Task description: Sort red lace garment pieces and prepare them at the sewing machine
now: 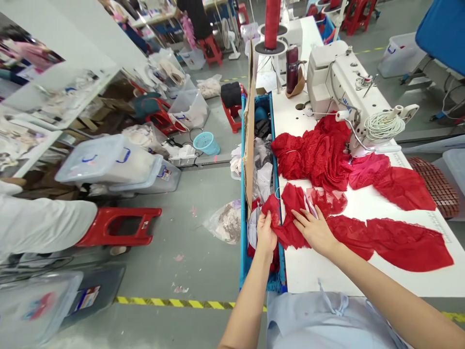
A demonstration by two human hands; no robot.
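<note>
My left hand [267, 233] is closed on the edge of a red lace fabric piece [293, 228], over the blue-framed bin beside the table. My right hand [313, 228] lies on the same piece with its fingers stretched out, at the table's left front. Behind them a gathered heap of red lace fabric [316, 155] lies against the sewing machine [348, 92]. More flat red fabric pieces [407, 242] are spread to the right of my right hand. Under the machine's head sits a brighter pink-red piece [368, 169].
The blue-framed bin [244, 261], holding fabric and plastic bags, borders the table's left edge, with a cardboard sheet [249, 140] standing along it. A coiled pale cord [385, 125] hangs on the machine. On the left, a person in white sits on a red stool [119, 227].
</note>
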